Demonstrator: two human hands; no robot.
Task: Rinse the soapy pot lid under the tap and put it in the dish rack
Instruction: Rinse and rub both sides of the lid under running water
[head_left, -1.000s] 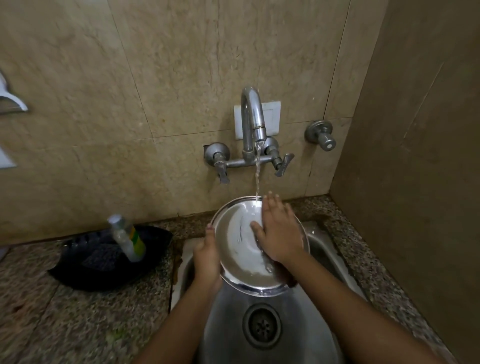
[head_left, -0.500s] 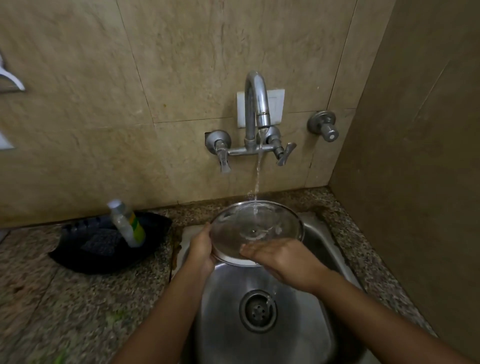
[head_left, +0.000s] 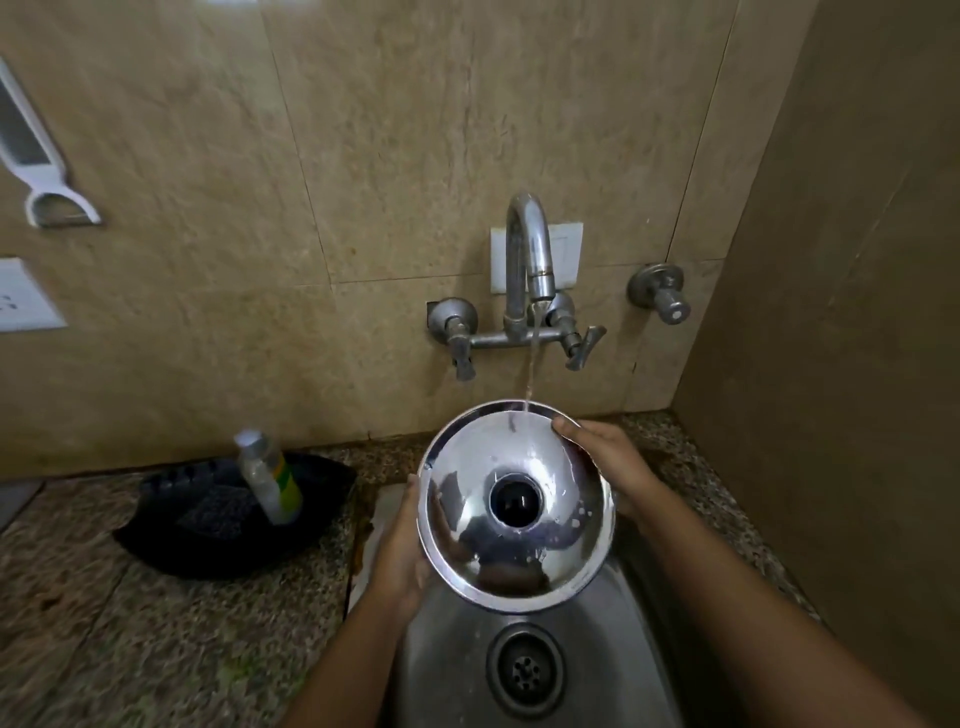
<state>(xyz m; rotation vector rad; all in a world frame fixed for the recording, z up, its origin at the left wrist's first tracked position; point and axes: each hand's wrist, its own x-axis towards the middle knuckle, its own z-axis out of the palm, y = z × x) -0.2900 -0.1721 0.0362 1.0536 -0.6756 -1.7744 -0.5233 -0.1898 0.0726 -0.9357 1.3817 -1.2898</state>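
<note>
Pot lid (head_left: 514, 506), knob side up, sits tilted over the steel sink (head_left: 613, 654) between your two hands so the stream from the tap (head_left: 530, 244) strikes its far rim and sheets down toward the drain. Your left hand (head_left: 402, 551) cups the near-left edge, fingers (head_left: 569, 427) of your right hand (head_left: 610, 467) curl over the far-right rim; both are closed on the lid, steadying the slope. A few white suds cling near the knob, so the rinse looks unfinished. On the granite table (head_left: 156, 639) to the left, a black tray (head_left: 171, 545) holds a bottle (head_left: 270, 475). No dish rack is in view, so you cannot tell where the lid must travel.
</note>
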